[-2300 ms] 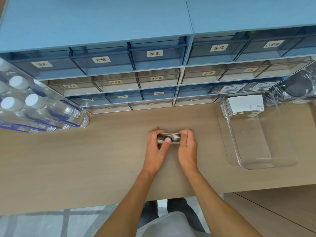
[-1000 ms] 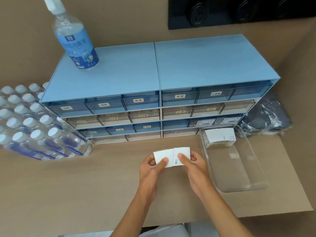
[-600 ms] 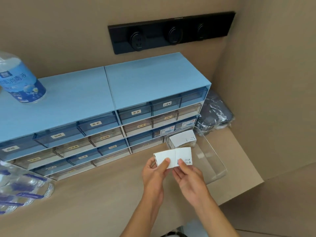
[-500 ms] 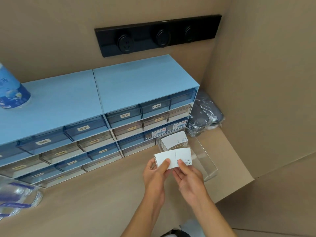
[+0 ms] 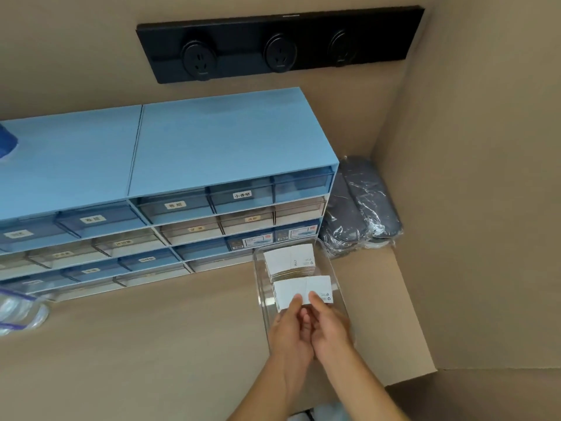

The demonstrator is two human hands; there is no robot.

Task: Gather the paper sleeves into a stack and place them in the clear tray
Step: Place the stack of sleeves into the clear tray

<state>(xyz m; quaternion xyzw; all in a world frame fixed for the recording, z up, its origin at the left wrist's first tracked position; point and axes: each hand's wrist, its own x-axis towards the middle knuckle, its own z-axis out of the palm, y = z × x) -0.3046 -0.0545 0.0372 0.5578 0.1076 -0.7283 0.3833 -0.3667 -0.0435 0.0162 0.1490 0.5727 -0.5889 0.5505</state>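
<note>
Tan desk [image 5: 151, 344] enclosed by cardboard-coloured walls, with a black socket strip [image 5: 279, 44] mounted on the back wall. Against that wall stands a blue drawer cabinet [image 5: 182, 165] with rows of labelled translucent drawers; to its right, in the corner, lies a dark bundle wrapped in clear film [image 5: 361, 208], and at the left edge a plastic-wrapped item [image 5: 18, 311] is only partly in view. The clear tray [image 5: 261, 299] sits on the desk just in front of the cabinet's right end and already contains one stack of paper sleeves [image 5: 288, 261] at its far end. The left hand [image 5: 291, 326] and the right hand [image 5: 329, 323] are both closed on a second, held stack of sleeves [image 5: 303, 291], each grip pinching the near edge with thumb on top, and the stack hangs over the tray's middle, just on the near side of the resting stack. Whether its underside already touches the tray floor cannot be judged through the transparent wall. Step in hand, by inference: placement of the gathered stack in the tray. The next move calls for lowering the stack flat beside the resting one, keeping the sleeves squared, then releasing both grips without fanning the edges.
</note>
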